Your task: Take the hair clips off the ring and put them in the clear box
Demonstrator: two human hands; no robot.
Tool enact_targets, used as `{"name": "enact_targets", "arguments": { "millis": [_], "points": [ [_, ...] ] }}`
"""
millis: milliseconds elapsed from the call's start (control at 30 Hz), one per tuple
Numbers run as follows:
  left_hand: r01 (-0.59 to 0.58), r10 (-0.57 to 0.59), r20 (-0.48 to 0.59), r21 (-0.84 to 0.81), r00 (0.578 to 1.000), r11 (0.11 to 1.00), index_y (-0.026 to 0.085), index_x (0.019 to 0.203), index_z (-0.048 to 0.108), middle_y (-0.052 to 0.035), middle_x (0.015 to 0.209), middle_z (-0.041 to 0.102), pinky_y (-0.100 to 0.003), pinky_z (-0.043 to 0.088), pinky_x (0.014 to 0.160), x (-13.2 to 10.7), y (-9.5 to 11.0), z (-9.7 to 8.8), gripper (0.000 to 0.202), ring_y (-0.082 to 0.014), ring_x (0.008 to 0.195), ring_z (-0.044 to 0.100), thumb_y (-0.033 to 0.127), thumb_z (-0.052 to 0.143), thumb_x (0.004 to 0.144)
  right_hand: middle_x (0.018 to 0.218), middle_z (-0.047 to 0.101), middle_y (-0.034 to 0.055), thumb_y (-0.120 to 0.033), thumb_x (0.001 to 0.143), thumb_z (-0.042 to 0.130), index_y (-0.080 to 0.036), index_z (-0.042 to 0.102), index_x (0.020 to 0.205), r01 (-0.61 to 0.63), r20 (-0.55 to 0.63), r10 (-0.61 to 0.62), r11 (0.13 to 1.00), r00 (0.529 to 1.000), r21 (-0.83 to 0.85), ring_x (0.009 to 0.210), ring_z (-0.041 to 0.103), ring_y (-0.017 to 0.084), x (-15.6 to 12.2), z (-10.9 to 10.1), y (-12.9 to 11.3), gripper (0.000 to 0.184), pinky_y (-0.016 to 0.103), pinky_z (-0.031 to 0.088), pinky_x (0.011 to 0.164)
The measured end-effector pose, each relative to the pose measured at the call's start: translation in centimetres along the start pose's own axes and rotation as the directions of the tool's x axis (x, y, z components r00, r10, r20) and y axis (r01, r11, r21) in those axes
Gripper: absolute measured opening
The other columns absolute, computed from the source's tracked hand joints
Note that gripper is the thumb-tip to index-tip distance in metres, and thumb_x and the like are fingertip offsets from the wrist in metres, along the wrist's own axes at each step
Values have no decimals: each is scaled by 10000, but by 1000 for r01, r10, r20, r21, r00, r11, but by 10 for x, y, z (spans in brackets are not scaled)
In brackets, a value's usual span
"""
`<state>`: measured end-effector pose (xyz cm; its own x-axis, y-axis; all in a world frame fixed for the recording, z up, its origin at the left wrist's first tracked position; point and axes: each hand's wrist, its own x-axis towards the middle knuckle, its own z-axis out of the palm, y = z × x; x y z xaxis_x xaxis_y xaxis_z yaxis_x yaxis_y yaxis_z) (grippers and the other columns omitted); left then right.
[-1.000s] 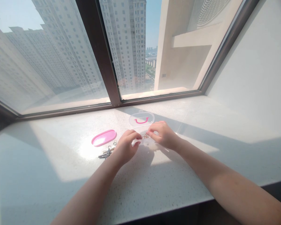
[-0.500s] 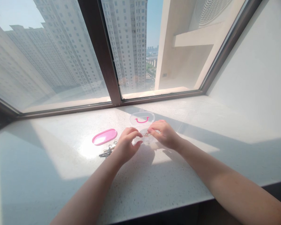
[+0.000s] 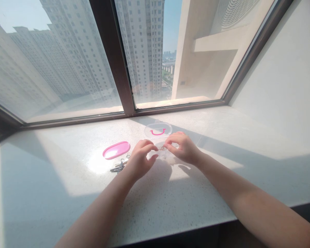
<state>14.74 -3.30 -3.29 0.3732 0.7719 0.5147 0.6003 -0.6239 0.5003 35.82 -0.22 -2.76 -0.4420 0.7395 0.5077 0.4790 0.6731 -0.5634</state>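
Over a pale stone windowsill (image 3: 170,206), my left hand (image 3: 141,160) and my right hand (image 3: 183,147) meet in the middle. Both pinch a small thin metal ring or clasp (image 3: 162,148) between thumb and fingertips; its exact shape is too small to make out. Just behind my hands sits a clear round plastic lid or case (image 3: 158,130) with a pink curved mark on it. A clear piece lies under my hands, mostly hidden.
A pink oval lid (image 3: 116,150) lies to the left of my hands. Several small metal parts (image 3: 119,165) lie in a pile just in front of it. A dark window frame (image 3: 119,69) runs behind the sill, and a white wall (image 3: 281,86) closes the right side.
My hands have stayed pinched on the small metal piece, shifting only slightly. The camera has drifted a little.
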Motion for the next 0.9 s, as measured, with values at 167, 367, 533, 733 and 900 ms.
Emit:
{"name": "enact_targets", "arguments": {
  "millis": [167, 367, 533, 733, 900],
  "points": [
    [10, -10, -6, 1, 1000, 1000, 215, 914, 643, -54, 970, 620, -394, 487, 850, 0, -1, 0, 170, -225, 955, 576, 114, 666, 779, 760, 709, 12, -218, 869, 595, -201, 624, 684, -1, -5, 1, 1000, 1000, 4, 762, 625, 191, 0, 0, 0, 188, 400, 334, 914],
    [14, -14, -32, -5, 999, 1000, 208, 942, 645, -67, 983, 621, -396, 479, 862, 1, 2, -4, 144, -233, 974, 574, 170, 659, 804, 767, 706, 16, -220, 871, 591, -199, 618, 694, 3, -36, -4, 1000, 999, -8, 762, 623, 195, 1, -2, -3, 180, 398, 347, 895],
    [132, -133, -167, -19, 977, 991, 182, 939, 649, -56, 895, 649, -328, 500, 725, 5, -2, -27, 126, -185, 825, 601, 248, 550, 895, 818, 714, 27, -206, 867, 580, -206, 638, 731, -1, -150, -3, 1000, 989, -21, 811, 638, 215, 0, -4, -4, 147, 418, 374, 910],
    [384, -378, -65, 164, 923, 909, 185, 735, 660, -21, 657, 650, -277, 418, 550, 4, -25, -59, 213, -163, 598, 564, 343, 572, 848, 916, 691, 75, -179, 855, 575, -212, 665, 821, 124, -364, -113, 992, 924, 8, 896, 642, 233, -2, -11, -14, 101, 410, 490, 845],
    [532, -594, 116, 336, 796, 777, 206, 751, 667, -42, 761, 688, -270, 403, 559, 4, -28, -73, 294, -186, 670, 602, 446, 519, 836, 870, 672, 67, -98, 807, 593, -184, 663, 892, 358, -310, -320, 931, 895, 73, 795, 631, 187, -9, -9, -30, 140, 320, 535, 667]
  ]
}}
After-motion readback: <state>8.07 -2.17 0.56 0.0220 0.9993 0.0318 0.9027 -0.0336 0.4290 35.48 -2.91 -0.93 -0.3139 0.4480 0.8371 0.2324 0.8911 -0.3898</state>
